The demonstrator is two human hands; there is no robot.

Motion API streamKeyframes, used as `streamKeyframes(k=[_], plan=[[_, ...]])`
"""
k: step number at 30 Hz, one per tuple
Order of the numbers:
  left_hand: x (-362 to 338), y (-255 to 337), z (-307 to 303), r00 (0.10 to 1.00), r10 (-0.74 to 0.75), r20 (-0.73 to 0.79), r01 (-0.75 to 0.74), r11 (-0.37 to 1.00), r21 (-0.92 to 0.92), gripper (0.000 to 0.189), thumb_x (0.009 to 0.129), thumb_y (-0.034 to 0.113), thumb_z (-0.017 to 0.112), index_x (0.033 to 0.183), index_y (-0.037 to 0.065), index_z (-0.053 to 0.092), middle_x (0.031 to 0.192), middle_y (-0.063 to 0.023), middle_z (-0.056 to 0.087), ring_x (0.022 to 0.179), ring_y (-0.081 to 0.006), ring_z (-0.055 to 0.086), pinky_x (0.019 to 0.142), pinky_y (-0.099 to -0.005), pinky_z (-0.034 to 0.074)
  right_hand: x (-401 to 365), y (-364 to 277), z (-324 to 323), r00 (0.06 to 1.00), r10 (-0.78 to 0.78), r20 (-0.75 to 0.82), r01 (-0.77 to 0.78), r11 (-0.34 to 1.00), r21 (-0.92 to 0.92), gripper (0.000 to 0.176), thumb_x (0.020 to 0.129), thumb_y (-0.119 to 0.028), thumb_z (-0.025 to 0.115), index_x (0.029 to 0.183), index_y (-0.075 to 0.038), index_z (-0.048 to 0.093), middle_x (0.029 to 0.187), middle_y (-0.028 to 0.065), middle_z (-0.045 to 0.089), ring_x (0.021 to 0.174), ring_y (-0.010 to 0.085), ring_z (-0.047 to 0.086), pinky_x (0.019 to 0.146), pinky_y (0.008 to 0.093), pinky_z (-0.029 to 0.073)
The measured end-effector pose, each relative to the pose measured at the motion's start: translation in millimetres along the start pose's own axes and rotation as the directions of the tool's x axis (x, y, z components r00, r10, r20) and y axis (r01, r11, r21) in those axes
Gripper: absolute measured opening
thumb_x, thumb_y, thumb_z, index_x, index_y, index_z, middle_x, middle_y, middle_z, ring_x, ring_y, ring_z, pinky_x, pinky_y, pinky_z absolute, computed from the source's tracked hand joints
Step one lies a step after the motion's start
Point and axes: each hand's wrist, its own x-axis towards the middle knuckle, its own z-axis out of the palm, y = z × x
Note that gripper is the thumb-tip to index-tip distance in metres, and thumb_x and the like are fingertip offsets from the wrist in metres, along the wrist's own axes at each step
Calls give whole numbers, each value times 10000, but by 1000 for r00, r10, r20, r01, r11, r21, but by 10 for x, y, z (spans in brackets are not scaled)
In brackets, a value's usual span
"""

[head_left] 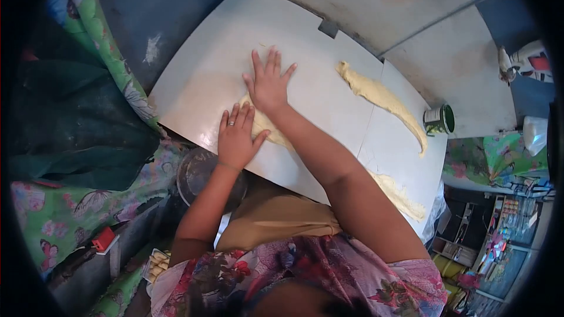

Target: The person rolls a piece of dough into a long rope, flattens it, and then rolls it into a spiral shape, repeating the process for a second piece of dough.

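On the white table [317, 58], a piece of pale yellow dough [271, 130] lies partly hidden under both hands. My left hand [236, 135], with a ring on one finger, rests flat on the dough's near left side, fingers apart. Just beyond it, my right hand [270, 82] is spread wide, its heel over the dough's far end and its fingers reaching across the tabletop. To the right stretches a long strip of dough [382, 97]. Another dough piece [399, 196] lies near the table's right front edge, partly behind my right forearm.
A green container [439, 120] lies tipped at the table's right edge. Below the table's left front edge is a round metal basin [197, 176]. Dark green cloth [76, 123] hangs at the left. Shelves with small items [499, 240] stand at the lower right.
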Motion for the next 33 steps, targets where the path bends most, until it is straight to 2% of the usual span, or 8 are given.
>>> streamKeyframes(k=[5, 8, 12, 16, 20, 24, 28, 33], plan=[[-15, 12, -49, 1000, 24, -6, -24, 1000, 11, 657, 892, 487, 619, 1334, 7, 538, 1402, -154, 525, 1342, -339, 440, 1141, -491, 278, 202, 39, 18, 944, 330, 14, -329, 942, -74, 623, 985, -502, 403, 1522, -196, 327, 1607, 111, 239, 1484, 357, 184, 1076, 764, 4], [-69, 14, -14, 1000, 17, -23, -17, 1000, -6, 655, 892, 472, 626, 1340, 3, 530, 1400, -156, 526, 1339, -345, 440, 1142, -490, 275, -258, 73, -409, 985, 17, 172, -22, 999, 27, 632, 991, -506, 396, 1526, -180, 319, 1609, 128, 225, 1493, 354, 148, 1075, 761, -3], [-37, 3, -15, 999, 35, -27, -35, 999, -7, 666, 905, 500, 580, 1329, -11, 534, 1411, -152, 517, 1349, -341, 427, 1160, -491, 245, -206, 573, -78, 989, 6, -148, -48, 958, -282, 695, 964, -544, 430, 1545, -195, 279, 1623, 115, 191, 1499, 345, 142, 1085, 747, -25], [-89, 105, -87, 973, 226, -48, -227, 974, 4, 697, 897, 517, 581, 1395, 39, 486, 1500, -146, 414, 1425, -340, 319, 1169, -509, 221, -658, 314, -633, 934, -31, 356, 29, 1000, 12, 686, 982, -536, 394, 1550, -176, 256, 1629, 150, 135, 1492, 373, 142, 1079, 756, -3], [-284, 588, 38, 900, 398, 177, -386, 917, -99, 725, 903, 558, 541, 1427, 64, 456, 1523, -136, 383, 1444, -334, 285, 1175, -532, 199, -596, 772, -178, 970, 200, -141, -216, 970, -113, 669, 978, -527, 405, 1539, -183, 282, 1609, 169, 199, 1483, 385, 165, 1075, 760, -7], [-349, 683, 74, 916, 349, 197, -329, 936, -127, 640, 901, 507, 582, 1376, 83, 516, 1453, -130, 464, 1415, -326, 336, 1174, -519, 212, -974, 548, -574, 983, 61, 176, -68, 997, 31, 640, 989, -500, 405, 1532, -179, 297, 1608, 177, 186, 1483, 381, 162, 1080, 754, -2], [-340, 685, 66, 924, 343, 172, -322, 937, -136, 559, 923, 462, 562, 1339, 88, 550, 1430, -120, 491, 1398, -308, 367, 1173, -511, 228, -863, 1208, -355, 923, 342, -176, -369, 917, -150, 658, 975, -526, 426, 1528, -191, 306, 1605, 169, 201, 1473, 377, 205, 1094, 735, -19], [-329, 689, 99, 930, 338, 146, -323, 939, -118, 553, 909, 442, 595, 1330, 86, 553, 1414, -125, 498, 1380, -317, 382, 1169, -516, 227, -1394, 924, -642, 975, 154, 159, -147, 987, -58, 631, 990, -517, 406, 1529, -203, 309, 1617, 114, 203, 1484, 347, 182, 1095, 741, -2]])
